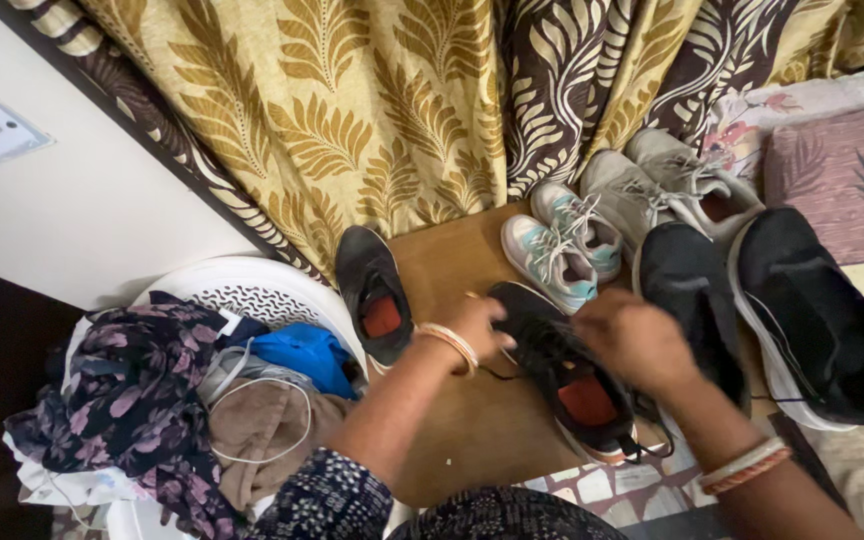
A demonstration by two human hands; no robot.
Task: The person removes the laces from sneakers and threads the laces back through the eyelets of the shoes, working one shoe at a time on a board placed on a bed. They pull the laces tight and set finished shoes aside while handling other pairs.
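- The black mesh sneaker with a red insole (567, 375) lies in the middle of the low brown wooden table (472, 420), toe towards the curtain, and both hands are on it.
- The left hand (472, 325) is curled over the sneaker's toe end, fingers pressed down on the upper; whether it pinches a lace I cannot tell.
- The right hand (637, 340) is closed in a loose fist over the tongue, apparently gripping the thin black laces (652, 445), which trail off the heel.
- Risk, as I judge it: the heel sits near the table's front edge, so a hard pull on the laces could drag the sneaker off; the loose lace ends could also snag.
- Its mate, a second black sneaker (374, 295), lies left of it, just beside a white plastic laundry basket (252, 285) heaped with clothes.
- Behind the held sneaker are small teal-and-white trainers (562, 250), then grey trainers (667, 190); to its right are large black shoes with white soles (812, 315).
- A gold leaf-patterned curtain (352, 120) hangs behind the table; a white wall lies left.
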